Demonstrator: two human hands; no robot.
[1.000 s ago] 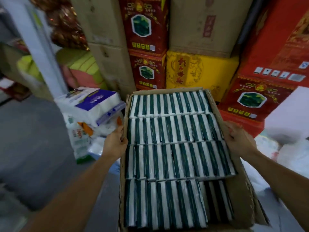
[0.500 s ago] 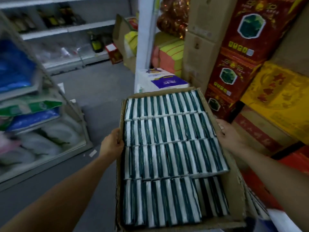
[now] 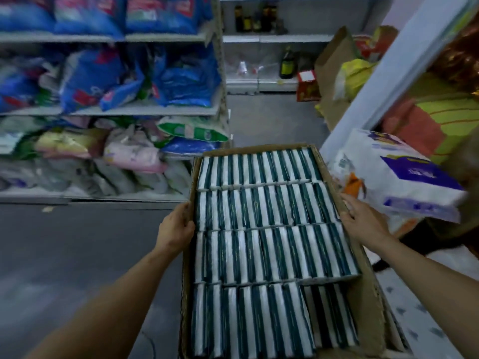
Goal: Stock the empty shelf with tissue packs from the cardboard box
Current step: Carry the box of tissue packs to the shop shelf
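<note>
The cardboard box [image 3: 368, 301] is up in the air in front of the person, held from both sides. Its long way runs from near to far, straight out from the body. The left hand [image 3: 176, 230] curls its fingers over the left wall of the box. The right hand [image 3: 363, 221] lies against the right wall with the fingers looking mostly straight; I cannot tell if the tips hook over the edge. Each grip sits about halfway along the box, so no hand is nearer than the other.

The tissue packs [image 3: 269, 237], green and white, fill the box in four rows and stand on their edges. None is out yet.

On the left stand shelves [image 3: 145, 110] stuffed with blue bags [image 3: 181, 81] and soft pink and green packs. They look full. Far ahead, past the grey floor [image 3: 77, 242], is a white shelf [image 3: 259, 38] with only some dark bottles [image 3: 286, 66] on it. That may be the one to fill, but I am only guessing.

A big white paper pack with a purple label [image 3: 404, 177] sticks out just beside the right hand, and a white post [image 3: 388, 84] stands behind it. The box has to pass these on its right.
</note>
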